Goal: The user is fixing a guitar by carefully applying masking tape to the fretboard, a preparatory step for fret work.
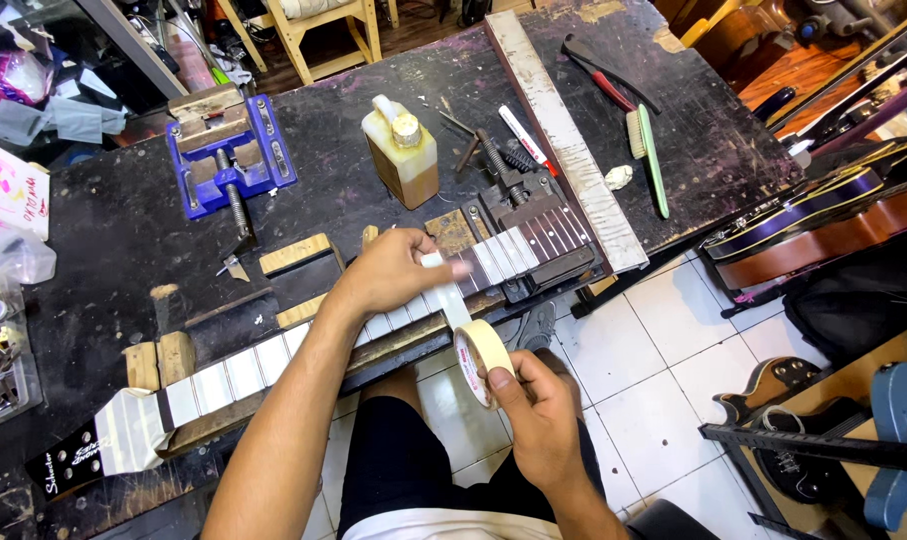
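From my seat at the feed, the guitar neck [274, 365] lay across the black workbench [124, 240], its long axis running from lower left to upper right. The black headstock [69, 462] pointed toward the lower-left corner, and the far end of the fretboard [544, 235] pointed up and right, where it sat in a dark clamp [534, 215]. Pale masking tape covered the wood between the frets along most of the neck; only the last few spaces near the clamp showed dark wood.

Further back on the bench I saw a blue vise [229, 150], and to its right a yellowish plastic bottle [402, 152] standing upright.

My left hand [389, 272] rested palm down on the neck near its middle, fingers stretched toward the upper right and pressing a strip of tape flat against the fretboard. That strip ran down off the bench edge to the roll of masking tape [477, 360], which hung just in front of the bench over the tiled floor [654, 380]. My right hand [539, 415] gripped the roll, thumb and fingers closed on its rim.

To the right, a long pale straightedge [564, 135] lay on the bench, angled from upper left to lower right, with a green-handled brush [652, 160] just beyond it.
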